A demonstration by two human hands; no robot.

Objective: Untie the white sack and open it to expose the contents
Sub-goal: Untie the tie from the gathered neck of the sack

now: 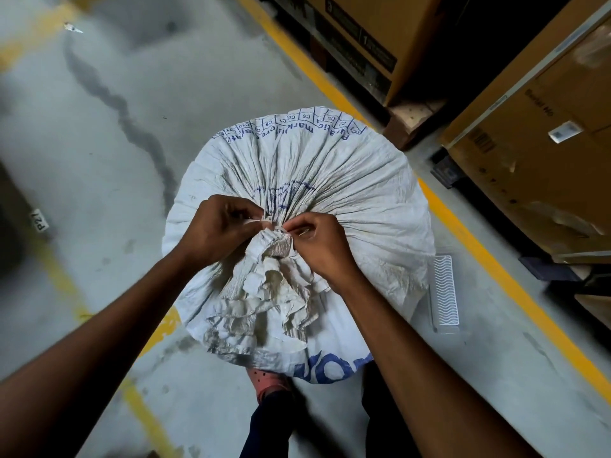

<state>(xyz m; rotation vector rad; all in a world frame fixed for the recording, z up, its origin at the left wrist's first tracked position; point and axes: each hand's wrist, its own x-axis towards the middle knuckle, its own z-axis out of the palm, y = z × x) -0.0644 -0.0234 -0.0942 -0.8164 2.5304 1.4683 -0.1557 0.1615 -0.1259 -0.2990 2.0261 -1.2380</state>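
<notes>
White woven sack (347,180) standing upright on grey concrete floor (99,127), directly in front of the person, its lower edge just above a pink perforated shoe (267,380). Neck still gathered tight, pleats radiating outward from a thin white tie (276,226) at the centre; the loose frilled mouth of the sack (264,292) is spilling toward the camera below the knot.

Left hand (218,229) is pinching one end of the tie, thumb and forefinger pressed together on it. Right hand (319,241) is meeting it from the other side, fingertips closed at the knot, though whether they are gripping tie or fabric is hard to make out at this size.

Blue printing on the sack: a grid of cells along the far rim reading C2 through C10, with inverted words beneath, partly legible as "mark"; large blue letters near the bottom edge are running out of sight under the folds.

Yellow painted lines (496,259) are crossing the floor. A floor tag (41,220) reads "P27". Cardboard cartons (529,160) are sitting at right, one carrying a barcode and a white label (564,131). A white ridged plastic tray (444,294) is lying on the floor just beside the sack.
</notes>
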